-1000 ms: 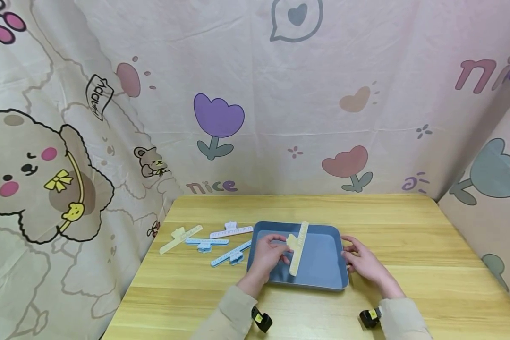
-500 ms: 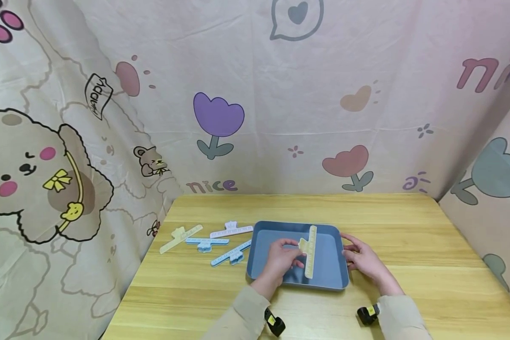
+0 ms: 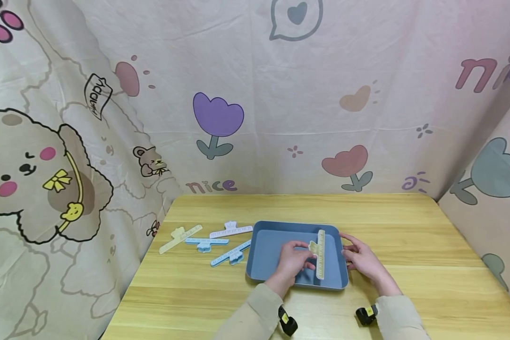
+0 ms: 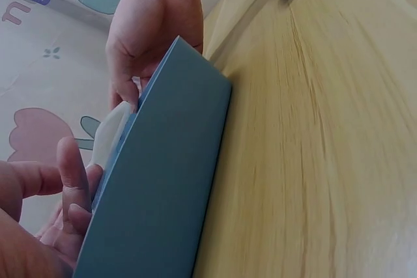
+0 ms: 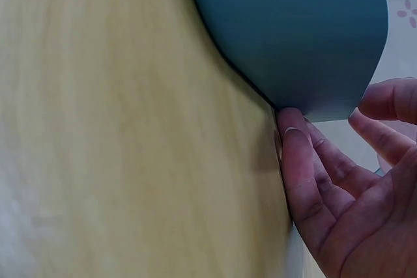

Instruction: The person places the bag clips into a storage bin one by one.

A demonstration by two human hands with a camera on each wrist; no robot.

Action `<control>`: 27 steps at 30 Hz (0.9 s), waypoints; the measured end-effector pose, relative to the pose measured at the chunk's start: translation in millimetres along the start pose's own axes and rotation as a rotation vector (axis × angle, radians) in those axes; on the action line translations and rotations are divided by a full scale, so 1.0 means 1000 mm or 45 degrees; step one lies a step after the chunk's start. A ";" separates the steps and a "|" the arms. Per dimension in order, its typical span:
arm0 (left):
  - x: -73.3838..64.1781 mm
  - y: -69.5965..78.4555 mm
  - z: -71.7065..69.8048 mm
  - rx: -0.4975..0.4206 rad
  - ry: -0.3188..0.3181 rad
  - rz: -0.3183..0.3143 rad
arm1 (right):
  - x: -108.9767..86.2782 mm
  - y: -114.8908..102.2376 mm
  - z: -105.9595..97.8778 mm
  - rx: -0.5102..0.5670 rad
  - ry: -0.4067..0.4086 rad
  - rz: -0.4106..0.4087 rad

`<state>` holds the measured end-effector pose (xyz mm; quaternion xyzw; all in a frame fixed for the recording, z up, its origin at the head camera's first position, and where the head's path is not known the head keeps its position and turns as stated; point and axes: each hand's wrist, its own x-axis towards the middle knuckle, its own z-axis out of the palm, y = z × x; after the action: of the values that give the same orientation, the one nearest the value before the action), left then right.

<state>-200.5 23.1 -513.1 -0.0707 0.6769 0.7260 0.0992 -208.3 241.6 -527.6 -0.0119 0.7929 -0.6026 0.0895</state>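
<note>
- Head view: the left hand (image 3: 292, 262) pinches a yellow clip (image 3: 320, 257), its fingers nearly together. The clip is over the right part of a blue tray (image 3: 276, 236); I can't tell if it touches the bottom. The right hand (image 3: 364, 262), fingers bent, holds the tray's right edge. Left of the tray, another yellow clip (image 3: 181, 239), a white clip (image 3: 231, 232) and two blue clips (image 3: 207, 242) lie on the wooden table (image 3: 165, 293).
- Left wrist view: the tray's near wall hides part of the clip.
- Right wrist view: bent fingers touch the tray's wall.
</note>
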 end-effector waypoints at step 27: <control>-0.003 0.000 0.008 0.211 -0.413 -0.056 | 0.000 -0.002 0.001 0.037 -0.010 0.016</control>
<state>-197.0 30.9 -511.5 0.0408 0.7078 0.6672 0.2284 -208.5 240.1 -525.7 -0.0081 0.7837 -0.6136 0.0966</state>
